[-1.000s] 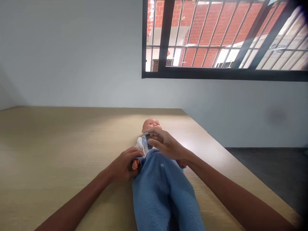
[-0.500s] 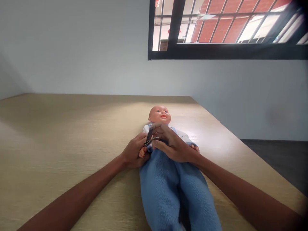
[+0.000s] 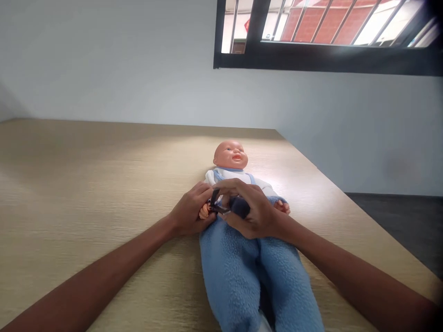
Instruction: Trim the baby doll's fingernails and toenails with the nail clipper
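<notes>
Wooden worktop [image 3: 86,184] stretches out wide in front of me, pale and grained, its far edge meeting a grey wall [image 3: 121,60] under a dark-framed window [image 3: 325,60]. Near the right edge, well back from me, a baby doll [image 3: 231,157] lies on its back, head toward the far edge, dressed in a white top and fuzzy blue trousers [image 3: 242,272] whose legs run back toward me. My left hand [image 3: 190,212] pinches the doll's small hand at the trouser waist, fingers closed around it. My right hand [image 3: 249,207] rests on the doll's belly, fingers curled tight on a small dark nail clipper [image 3: 218,206], its metal tip just beside the doll's fingers.
</notes>
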A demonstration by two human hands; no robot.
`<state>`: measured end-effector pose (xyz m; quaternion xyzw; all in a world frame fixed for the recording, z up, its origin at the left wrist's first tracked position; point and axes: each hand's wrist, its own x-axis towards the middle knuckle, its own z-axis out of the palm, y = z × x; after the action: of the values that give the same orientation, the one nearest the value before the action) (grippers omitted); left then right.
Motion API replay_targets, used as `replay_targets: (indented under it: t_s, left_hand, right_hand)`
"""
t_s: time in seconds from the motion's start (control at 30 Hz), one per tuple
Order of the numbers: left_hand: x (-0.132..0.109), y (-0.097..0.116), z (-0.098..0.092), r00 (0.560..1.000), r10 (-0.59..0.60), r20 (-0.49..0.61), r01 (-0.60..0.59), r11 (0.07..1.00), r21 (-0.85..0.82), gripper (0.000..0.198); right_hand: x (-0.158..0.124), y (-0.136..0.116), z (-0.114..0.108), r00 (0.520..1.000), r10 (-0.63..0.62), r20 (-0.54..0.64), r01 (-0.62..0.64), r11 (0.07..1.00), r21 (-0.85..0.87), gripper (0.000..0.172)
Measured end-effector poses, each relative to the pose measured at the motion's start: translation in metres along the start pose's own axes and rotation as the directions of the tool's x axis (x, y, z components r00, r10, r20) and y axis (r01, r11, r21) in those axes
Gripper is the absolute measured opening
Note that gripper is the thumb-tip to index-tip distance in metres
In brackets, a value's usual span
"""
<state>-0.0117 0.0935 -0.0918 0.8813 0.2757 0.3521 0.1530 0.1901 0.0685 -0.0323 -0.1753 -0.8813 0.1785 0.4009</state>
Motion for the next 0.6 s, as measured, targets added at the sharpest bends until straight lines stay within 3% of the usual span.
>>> replay_targets:
  t_s: [0.13,0.4,0.6]
  left_hand:
    - [0.0013,0.0033,-0.0024,1.000,-0.016,0.023,0.016,1.000,0.009,0.016]
    - [0.0020,0.0024,-0.0029,0.999,-0.030,0.041,0.030,1.000,-0.006,0.019]
    - [0.0021,0.0039,-0.0037,0.998,-0.034,0.048,0.034,0.999,0.003,0.017]
  right_hand:
    - [-0.0014,-0.0051,-0.0049,0.998,-0.029,0.056,0.034,0.996,-0.083,0.053]
    - [-0.0006,-0.0080,-0.0038,0.989,-0.037,0.143,0.065,0.978,-0.199,0.036]
    - [0.0007,-0.0071,-0.0043,0.983,-0.072,0.171,0.108,0.972,-0.209,0.042]
